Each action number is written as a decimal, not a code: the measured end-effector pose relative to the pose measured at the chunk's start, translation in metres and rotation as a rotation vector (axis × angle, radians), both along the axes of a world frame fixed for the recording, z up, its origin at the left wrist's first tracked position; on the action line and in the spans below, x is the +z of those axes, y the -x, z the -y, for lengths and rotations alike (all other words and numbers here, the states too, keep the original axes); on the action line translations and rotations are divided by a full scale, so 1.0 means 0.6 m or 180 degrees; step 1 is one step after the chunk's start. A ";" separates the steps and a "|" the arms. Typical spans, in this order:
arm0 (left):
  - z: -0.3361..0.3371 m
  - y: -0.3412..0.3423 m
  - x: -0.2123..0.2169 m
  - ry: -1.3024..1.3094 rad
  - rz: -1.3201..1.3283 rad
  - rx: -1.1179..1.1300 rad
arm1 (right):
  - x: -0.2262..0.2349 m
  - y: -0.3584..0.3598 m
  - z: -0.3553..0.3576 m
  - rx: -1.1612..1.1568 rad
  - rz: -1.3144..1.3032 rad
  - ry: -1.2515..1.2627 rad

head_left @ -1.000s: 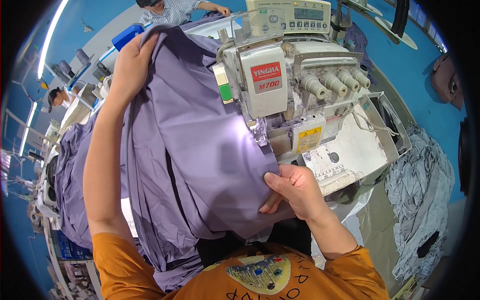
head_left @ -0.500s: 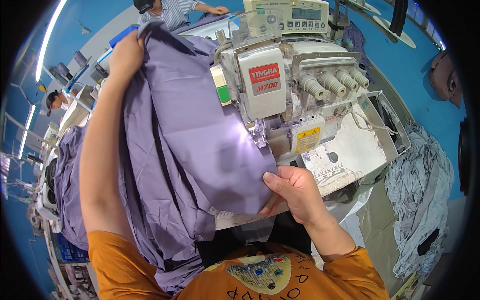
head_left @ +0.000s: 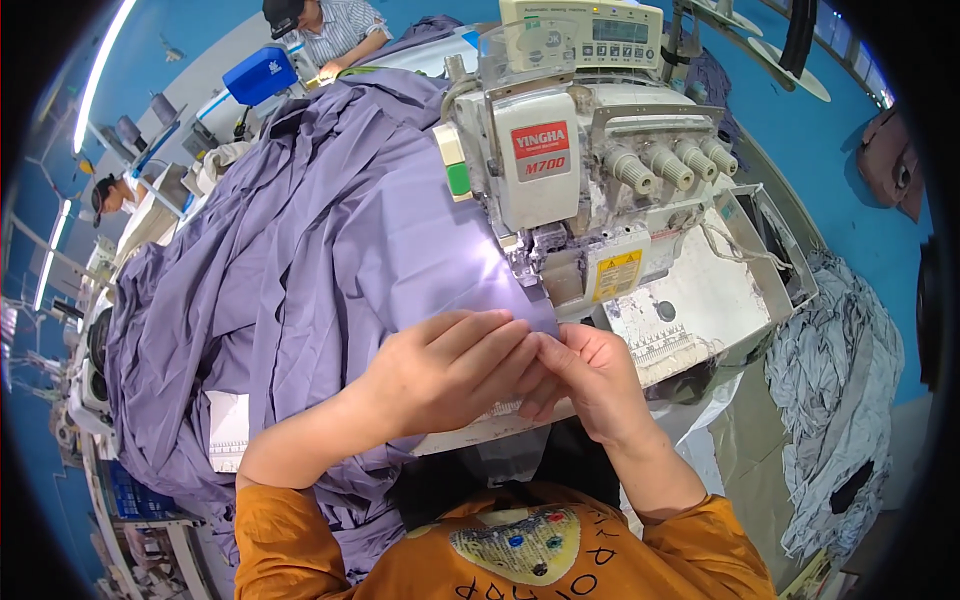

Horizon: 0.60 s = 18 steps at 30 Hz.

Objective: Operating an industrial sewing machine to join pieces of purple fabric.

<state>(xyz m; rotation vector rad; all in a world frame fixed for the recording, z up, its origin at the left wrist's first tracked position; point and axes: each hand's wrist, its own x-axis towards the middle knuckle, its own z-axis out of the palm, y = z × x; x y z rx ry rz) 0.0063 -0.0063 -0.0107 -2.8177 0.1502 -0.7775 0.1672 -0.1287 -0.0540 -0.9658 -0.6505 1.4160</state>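
Note:
Purple fabric (head_left: 400, 235) lies in folds across the machine table, its right edge running beside the needle area of a white overlock sewing machine (head_left: 540, 210). At the near corner of that edge my right hand (head_left: 600, 385) pinches the cloth between thumb and fingers. My left hand (head_left: 450, 370) lies over the same corner, fingers together and their tips meeting my right hand's. The fabric under the left palm is hidden. A bright lamp spot falls on the cloth next to the presser foot area.
A control panel (head_left: 610, 40) stands behind the machine. Light grey cloth (head_left: 840, 400) hangs in a heap at the right. A blue machine head (head_left: 260, 75) and a person in a striped shirt (head_left: 335, 40) are at the far left, with another person (head_left: 115, 195) farther off.
My left hand has let go of the fabric's raised far part and come down to my right hand at the near corner. The cloth has dropped onto the table; the right hand has barely moved.

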 end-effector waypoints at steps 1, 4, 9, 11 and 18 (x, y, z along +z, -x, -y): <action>-0.004 0.004 -0.003 0.0016 0.0065 -0.0146 | -0.001 0.001 0.000 -0.0024 -0.0002 -0.0002; -0.007 0.009 -0.005 -0.0029 0.0100 -0.0285 | -0.007 0.018 0.002 -0.0283 0.0461 0.0174; -0.005 0.007 0.004 -0.0056 0.0054 -0.0280 | -0.005 0.032 0.018 -0.2017 0.4991 -0.1982; -0.003 0.006 0.011 -0.0138 0.0001 -0.0198 | -0.018 0.023 0.013 -0.1992 0.5035 -0.1874; -0.022 0.004 0.026 0.0041 -0.0240 0.0001 | -0.002 0.017 -0.001 -0.2116 0.5393 -0.1657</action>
